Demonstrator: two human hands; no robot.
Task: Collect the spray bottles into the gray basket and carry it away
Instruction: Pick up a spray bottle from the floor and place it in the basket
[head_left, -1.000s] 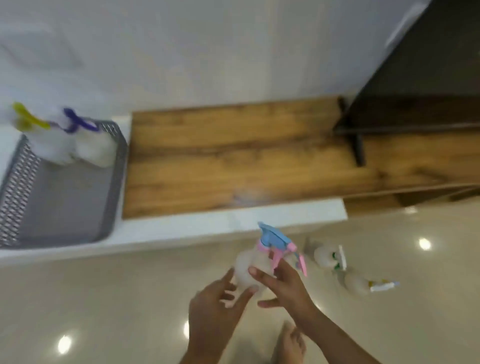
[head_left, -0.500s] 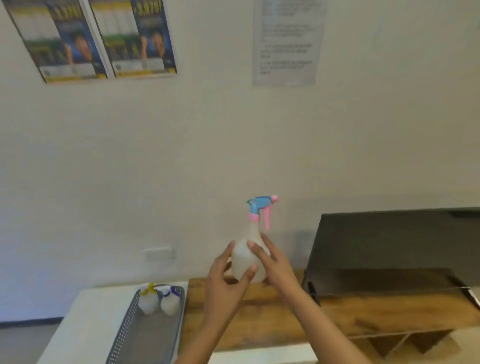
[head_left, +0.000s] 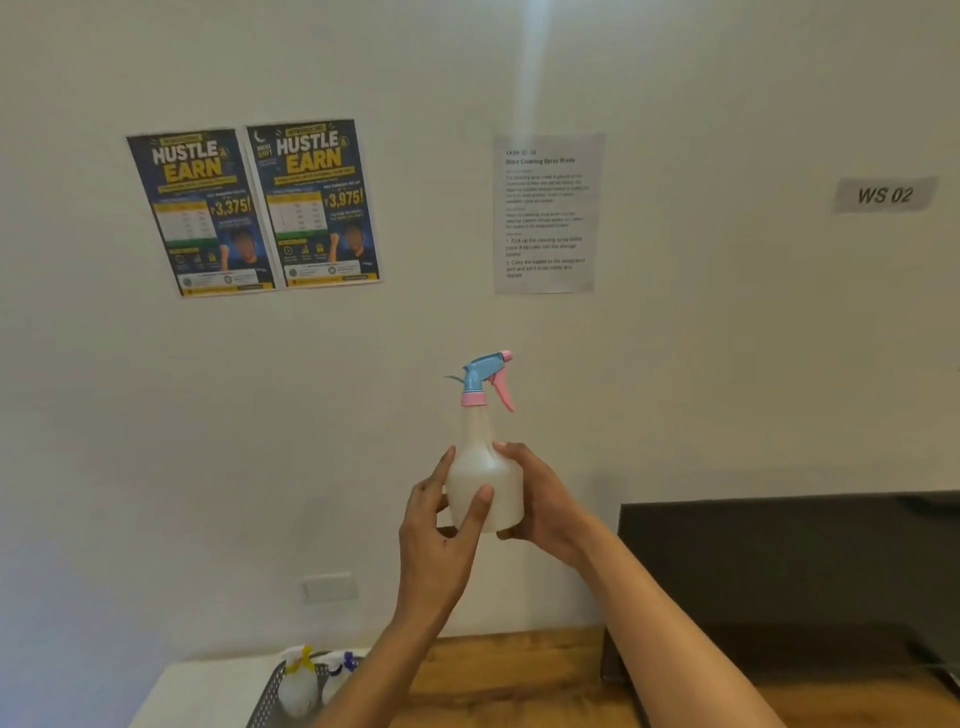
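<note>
Spray bottle (head_left: 485, 486), translucent body with blue-and-pink trigger head, is upright in front of me at chest height, clear of every surface. Grip: both hands clamped on it. My left hand (head_left: 441, 540) wraps the lower body from the left, thumb and fingers curled against the plastic; my right hand (head_left: 540, 506) holds the opposite side, fingers curled round the shoulder and base. Nozzle points right, trigger facing away from me.

Below and to the left, the gray basket (head_left: 267, 699) sits on the white desk (head_left: 202, 691), only its near corner in view. Two bottles already stand inside it, touching or nearly so: one with a yellow head (head_left: 298, 680), one with a blue head (head_left: 337, 675). A wooden shelf top (head_left: 519, 675) runs to the right of the basket, with a dark panel (head_left: 779, 597) leaning behind it. Posters (head_left: 254, 208) and a printed sheet (head_left: 545, 213) hang on the wall.

Progress, as I judge it: two in, a third in hand and not yet lowered. I cannot tell from this view whether more bottles remain elsewhere. Basket carry is not begun.
</note>
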